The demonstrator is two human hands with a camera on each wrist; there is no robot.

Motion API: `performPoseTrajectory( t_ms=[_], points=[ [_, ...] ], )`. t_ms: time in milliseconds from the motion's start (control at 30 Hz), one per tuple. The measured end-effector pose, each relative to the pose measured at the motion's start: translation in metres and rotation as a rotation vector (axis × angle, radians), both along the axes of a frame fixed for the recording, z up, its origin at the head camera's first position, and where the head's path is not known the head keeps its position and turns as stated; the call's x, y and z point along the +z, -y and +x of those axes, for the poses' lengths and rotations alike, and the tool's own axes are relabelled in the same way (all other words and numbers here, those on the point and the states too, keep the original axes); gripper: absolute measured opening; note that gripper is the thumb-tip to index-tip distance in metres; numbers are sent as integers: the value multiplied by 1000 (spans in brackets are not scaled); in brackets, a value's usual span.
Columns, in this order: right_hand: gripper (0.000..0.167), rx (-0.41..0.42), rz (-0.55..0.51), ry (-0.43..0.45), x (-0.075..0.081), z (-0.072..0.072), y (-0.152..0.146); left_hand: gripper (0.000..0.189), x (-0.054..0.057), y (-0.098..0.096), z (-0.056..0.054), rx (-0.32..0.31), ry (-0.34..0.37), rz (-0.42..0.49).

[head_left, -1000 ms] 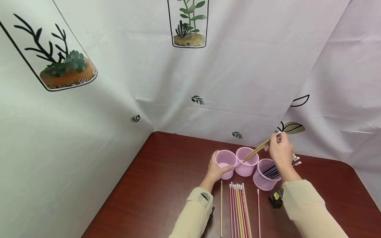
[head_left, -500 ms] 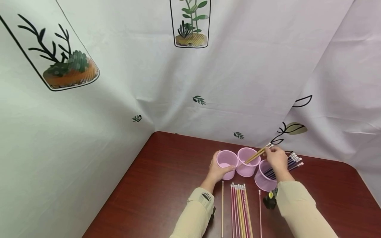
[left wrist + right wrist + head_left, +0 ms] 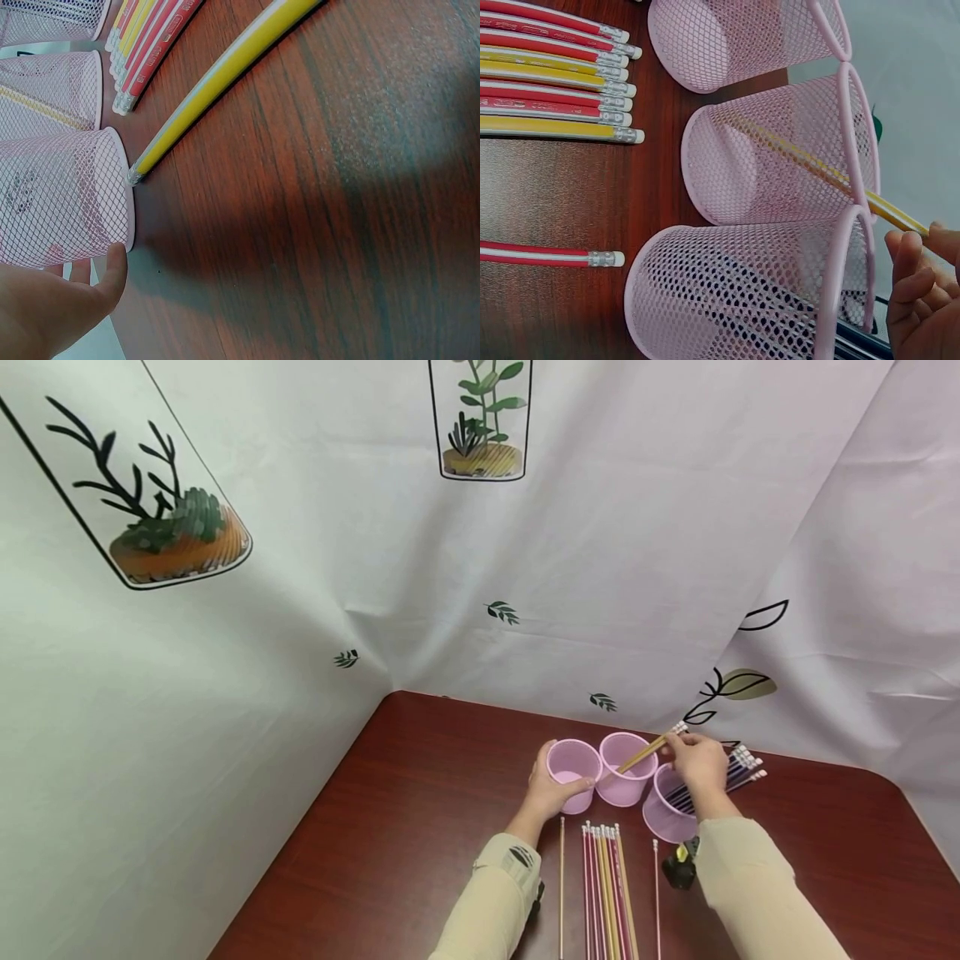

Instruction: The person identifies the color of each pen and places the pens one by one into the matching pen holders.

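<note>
In the head view my left hand (image 3: 549, 791) holds the left pink mesh pencil cup (image 3: 581, 802), thumb in front and fingers behind. A fingertip against that cup's wall (image 3: 67, 195) shows in the left wrist view. My right hand (image 3: 701, 766) pinches yellow pencils (image 3: 642, 754) near their eraser ends. They slant down into the middle pink mesh cup (image 3: 621, 795), their lower ends near its bottom. Close below the right hand stands the right pink mesh cup (image 3: 666, 821), with several dark pencils (image 3: 864, 343) leaning in it, erasers up.
Several red and yellow pencils (image 3: 609, 893) lie in a row before the cups. A single yellow pencil (image 3: 562, 885) lies left of them, a red pencil (image 3: 657, 893) to the right. Beside the right sleeve is a black object (image 3: 678, 870). A patterned cloth (image 3: 525, 652) hangs behind the table.
My right hand has come down and left, tilting the yellow pencils lower in the middle cup; in the last half second it barely moves. My left hand stays on its cup.
</note>
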State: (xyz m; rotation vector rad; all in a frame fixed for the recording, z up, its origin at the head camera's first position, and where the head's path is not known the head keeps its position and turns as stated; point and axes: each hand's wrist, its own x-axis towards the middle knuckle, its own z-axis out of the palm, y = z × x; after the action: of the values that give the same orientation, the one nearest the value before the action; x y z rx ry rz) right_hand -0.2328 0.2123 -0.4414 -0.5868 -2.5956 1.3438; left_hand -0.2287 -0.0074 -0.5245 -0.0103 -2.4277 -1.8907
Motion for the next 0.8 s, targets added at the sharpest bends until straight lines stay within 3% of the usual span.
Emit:
performPoseTrajectory(
  t_ms=[167, 300, 400, 533, 633, 800],
  points=[
    [50, -97, -283, -56, 12, 4, 2, 91, -1, 0, 1, -2, 15, 7],
    [31, -33, -373, -131, 26, 15, 12, 91, 0, 1, 1, -4, 15, 5],
    [23, 91, -352, -137, 30, 28, 21, 91, 1, 0, 1, -4, 16, 5],
    [27, 254, -250, -76, 19, 49, 33, 91, 3, 0, 2, -1, 26, 3],
    [24, 333, -176, -28, 0, 60, 40, 91, 4, 0, 2, -1, 26, 3],
    [14, 355, -2, 45, -39, 76, 45, 91, 4, 0, 1, -10, 18, 7]
  ],
)
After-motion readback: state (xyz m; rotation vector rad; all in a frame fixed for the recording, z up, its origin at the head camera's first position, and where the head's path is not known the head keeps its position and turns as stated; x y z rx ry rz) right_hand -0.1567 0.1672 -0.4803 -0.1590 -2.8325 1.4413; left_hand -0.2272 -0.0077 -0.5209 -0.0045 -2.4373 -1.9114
